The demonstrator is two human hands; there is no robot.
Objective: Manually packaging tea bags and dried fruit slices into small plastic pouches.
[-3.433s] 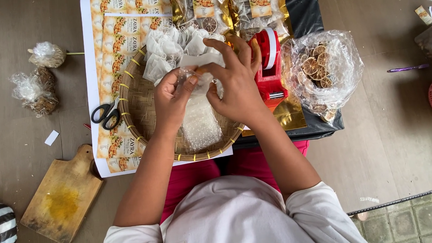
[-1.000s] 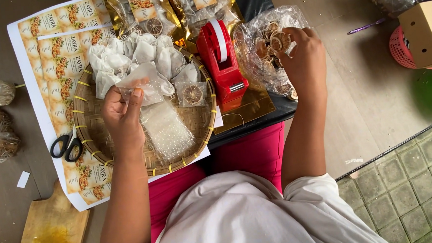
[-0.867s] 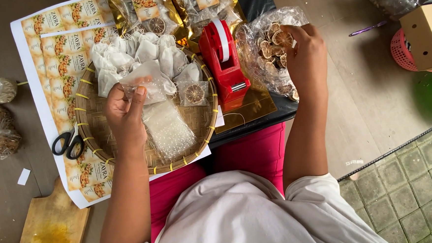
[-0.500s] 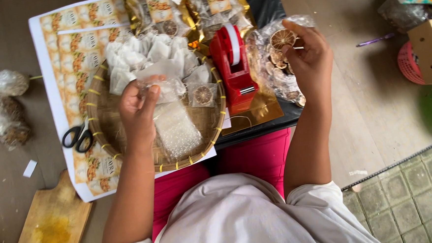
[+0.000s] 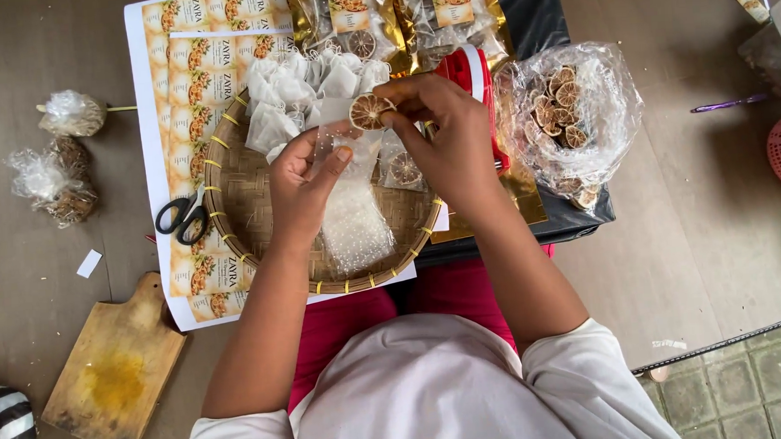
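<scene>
Fingers of the right hand [image 5: 444, 141] pinch a dried citrus slice [image 5: 369, 111] above the woven tray [image 5: 229, 197], at its twelve o'clock. The left hand [image 5: 304, 184] grips a small clear pouch [image 5: 342, 142] just beneath the slice. Scissors [image 5: 183, 219] lie at the tray's nine o'clock, a clear bag of slices [image 5: 572, 116] at three.

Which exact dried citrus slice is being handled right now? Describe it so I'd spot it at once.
Find the round woven bamboo tray in the middle. Above its far edge, the right hand pinches one dried citrus slice over the small clear pouch that the left hand holds. It is the only slice held in the air; the rest sit in the plastic bag or sealed packets.
</scene>
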